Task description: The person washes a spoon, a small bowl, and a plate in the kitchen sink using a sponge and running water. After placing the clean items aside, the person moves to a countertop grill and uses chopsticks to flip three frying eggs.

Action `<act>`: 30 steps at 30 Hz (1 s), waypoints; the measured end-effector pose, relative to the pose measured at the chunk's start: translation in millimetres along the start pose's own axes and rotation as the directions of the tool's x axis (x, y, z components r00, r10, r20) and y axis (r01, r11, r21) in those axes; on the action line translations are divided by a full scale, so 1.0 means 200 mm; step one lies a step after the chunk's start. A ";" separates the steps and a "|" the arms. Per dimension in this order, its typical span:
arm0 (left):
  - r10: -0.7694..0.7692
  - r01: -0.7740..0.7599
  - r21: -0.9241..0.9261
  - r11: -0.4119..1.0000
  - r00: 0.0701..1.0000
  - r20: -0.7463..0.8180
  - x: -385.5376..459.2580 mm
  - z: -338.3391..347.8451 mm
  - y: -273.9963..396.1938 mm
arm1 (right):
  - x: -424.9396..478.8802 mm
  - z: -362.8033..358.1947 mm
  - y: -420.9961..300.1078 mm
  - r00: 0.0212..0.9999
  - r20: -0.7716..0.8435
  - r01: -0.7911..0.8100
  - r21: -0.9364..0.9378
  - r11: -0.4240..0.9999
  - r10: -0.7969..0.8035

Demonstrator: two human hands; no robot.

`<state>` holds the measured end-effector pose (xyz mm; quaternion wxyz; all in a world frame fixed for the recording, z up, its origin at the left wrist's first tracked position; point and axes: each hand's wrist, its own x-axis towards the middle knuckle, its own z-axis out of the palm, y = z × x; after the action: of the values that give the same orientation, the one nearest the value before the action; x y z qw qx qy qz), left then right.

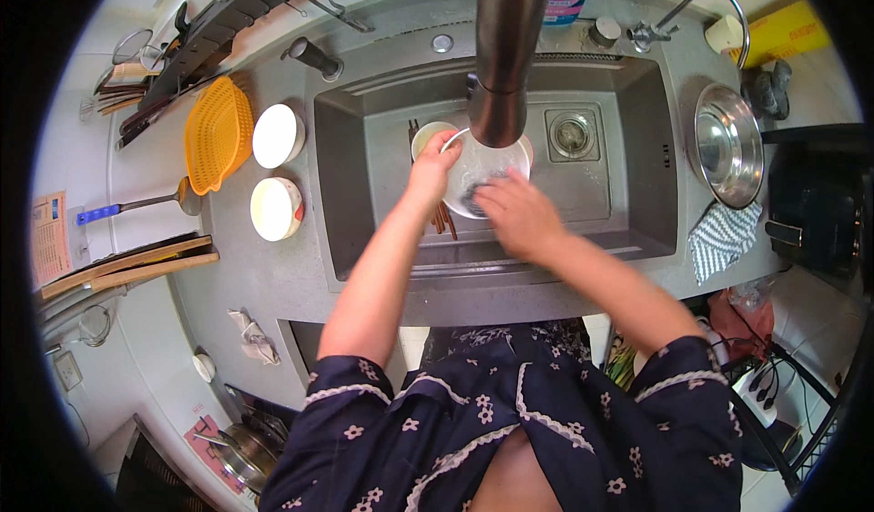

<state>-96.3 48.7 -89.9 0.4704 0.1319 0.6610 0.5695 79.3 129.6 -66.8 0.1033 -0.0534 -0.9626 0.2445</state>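
Note:
Over the grey sink [355, 191], my left hand [435, 164] grips the left rim of a white bowl [488, 164]. My right hand [519, 215] is at the bowl's lower part, its fingers on a dark scouring pad [472, 199] that looks like wire wool. Another bowl [427, 136] shows partly behind my left hand, lower in the sink. Wooden chopsticks [445, 222] lie beneath the bowls on the sink floor. The faucet [502, 89] hangs over the bowl's top and hides part of it.
Left of the sink stand two white bowls [278, 136] [276, 209] and a yellow plastic basket [220, 136]. At the right are a stainless steel basin [728, 147] and a striped cloth [725, 239]. The drain [572, 135] is right of the faucet.

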 end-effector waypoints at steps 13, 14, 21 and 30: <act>-0.224 0.226 0.002 0.974 0.968 -0.110 -0.19 0.19 0.20 | -0.04 -0.07 0.19 0.982 0.169 0.144 -0.379 0.914 -0.085; -0.230 0.230 -0.018 0.973 0.960 -0.158 -0.19 0.23 0.21 | -0.04 -0.06 0.17 0.990 0.139 0.048 -0.349 0.936 0.001; -0.096 0.118 0.138 0.983 0.982 -0.162 -0.11 0.12 0.09 | -0.02 0.13 -0.02 0.962 0.126 -0.269 0.304 0.914 0.241; -0.091 0.083 -0.044 0.996 0.963 -0.252 -0.15 0.19 0.07 | 0.01 0.17 -0.11 0.950 -0.061 -0.272 0.330 0.904 0.307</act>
<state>-56.5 55.7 -60.8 0.4085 0.0209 0.7114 0.5715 69.6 95.7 -85.1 0.1265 -0.1920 -0.8848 0.4054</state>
